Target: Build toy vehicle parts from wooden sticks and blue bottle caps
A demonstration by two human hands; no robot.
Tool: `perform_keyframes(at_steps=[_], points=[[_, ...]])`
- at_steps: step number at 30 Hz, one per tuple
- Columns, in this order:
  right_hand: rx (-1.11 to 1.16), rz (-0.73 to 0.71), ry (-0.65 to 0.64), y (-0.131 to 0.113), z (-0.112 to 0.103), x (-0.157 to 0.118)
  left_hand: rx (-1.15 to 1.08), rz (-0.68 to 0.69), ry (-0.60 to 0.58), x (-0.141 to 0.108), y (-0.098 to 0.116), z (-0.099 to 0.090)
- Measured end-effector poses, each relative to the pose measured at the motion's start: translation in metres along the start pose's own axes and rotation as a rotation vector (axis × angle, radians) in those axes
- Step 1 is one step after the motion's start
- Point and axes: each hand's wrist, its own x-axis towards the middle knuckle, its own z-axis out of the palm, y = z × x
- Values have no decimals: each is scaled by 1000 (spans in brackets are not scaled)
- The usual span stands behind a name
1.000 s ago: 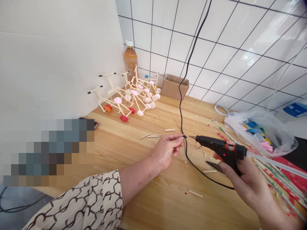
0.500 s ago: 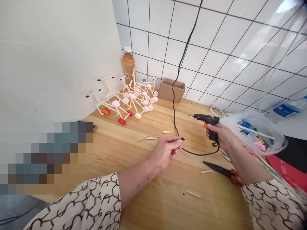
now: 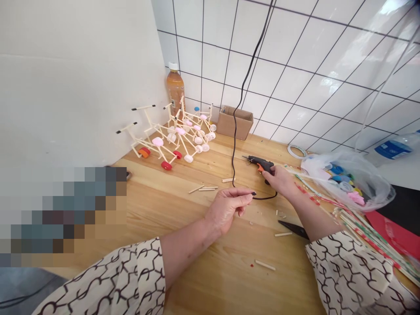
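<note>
A person's left hand (image 3: 226,208) pinches a small black piece (image 3: 253,194) between thumb and forefinger near the center of the frame, while the right hand (image 3: 281,180), just right of center, grips a black glue gun (image 3: 267,166), fingers closed around its handle, nozzle pointing left. A black cord (image 3: 233,148) hangs from the top edge. At upper left, stick-built models (image 3: 158,141) stand near an amber bottle (image 3: 175,87) and a cardboard box (image 3: 232,124). A plastic bag (image 3: 377,192) of colored caps (image 3: 336,168) sits at right.
</note>
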Motion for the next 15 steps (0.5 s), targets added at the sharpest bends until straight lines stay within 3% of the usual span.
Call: perform_keyframes(at_steps=[5,9,15], points=[[27,-209,63,-8,-9,-40,48,40,-58,-1,-1,0],[248,-342,-82,-8,-19,-79,109,74,-109,-2,-2,-1],[397,-278,-123,-7,-26,-108,174,94,-183,-5,1,-1]])
